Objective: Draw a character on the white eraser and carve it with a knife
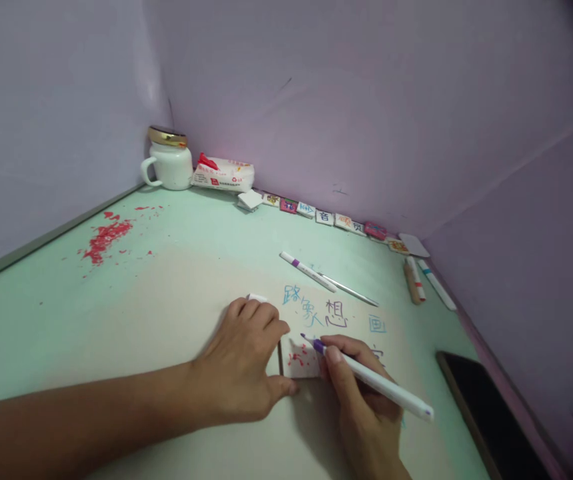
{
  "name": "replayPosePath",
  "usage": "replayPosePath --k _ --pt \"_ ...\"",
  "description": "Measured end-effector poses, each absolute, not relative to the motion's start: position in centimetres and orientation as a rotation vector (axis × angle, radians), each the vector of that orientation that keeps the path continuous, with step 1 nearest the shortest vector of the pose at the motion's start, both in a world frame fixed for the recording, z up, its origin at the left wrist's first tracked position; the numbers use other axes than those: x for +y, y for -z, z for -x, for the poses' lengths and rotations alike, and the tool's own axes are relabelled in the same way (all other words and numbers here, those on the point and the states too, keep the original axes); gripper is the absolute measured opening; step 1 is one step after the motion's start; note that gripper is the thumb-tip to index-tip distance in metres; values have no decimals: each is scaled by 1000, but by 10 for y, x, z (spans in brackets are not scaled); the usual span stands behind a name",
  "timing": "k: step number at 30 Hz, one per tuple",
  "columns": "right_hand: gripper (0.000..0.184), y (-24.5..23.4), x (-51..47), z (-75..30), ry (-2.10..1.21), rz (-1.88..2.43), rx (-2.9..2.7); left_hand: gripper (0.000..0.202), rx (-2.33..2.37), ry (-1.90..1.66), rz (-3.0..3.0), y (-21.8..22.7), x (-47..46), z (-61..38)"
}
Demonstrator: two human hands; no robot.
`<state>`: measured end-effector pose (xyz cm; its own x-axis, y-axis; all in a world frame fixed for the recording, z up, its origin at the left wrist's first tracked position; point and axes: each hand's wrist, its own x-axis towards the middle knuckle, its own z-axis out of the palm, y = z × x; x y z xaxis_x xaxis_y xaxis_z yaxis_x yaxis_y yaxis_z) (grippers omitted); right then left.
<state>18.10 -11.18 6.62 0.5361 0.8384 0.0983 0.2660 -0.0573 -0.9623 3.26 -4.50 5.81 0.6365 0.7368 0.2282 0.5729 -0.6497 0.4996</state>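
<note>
My right hand (366, 400) grips a white marker pen (386, 385) with a purple tip. That tip is just above a small white square block (300, 363) carrying scattered red marks. My left hand (246, 360) lies over the block's left side, thumb at its near corner and index finger at its far corner, holding it. A bit of something white (257, 297) shows beyond the left knuckles; most of it is hidden. Around the block, blue and purple Chinese characters (336, 312) are written on the table surface; my right hand covers some of them.
Beyond the hands lie a white pen piece with a purple band (309, 271) and a thin metal tool (351, 290). Lettered small blocks (324, 217) line the wall beside a tissue pack (223, 175) and lidded mug (171, 163). Red crumbs (106, 240), markers (436, 285) and a phone (486, 413) flank them.
</note>
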Motion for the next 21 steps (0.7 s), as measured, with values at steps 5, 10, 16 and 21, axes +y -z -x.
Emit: replayPosePath --k 5,10,16,21 --pt "26 -61 -112 -181 -575 1628 -959 47 1023 -611 -2482 -59 -46 -33" --pt "23 -58 -111 -182 -517 1601 -1096 40 1030 -615 -2476 -60 -46 -33" --pt "18 -54 -110 -185 -493 1532 -1227 38 1038 -604 -2484 -60 -45 -33" --pt "15 -50 -110 -191 -482 1536 -1341 40 1042 -590 -2488 -61 -45 -33"
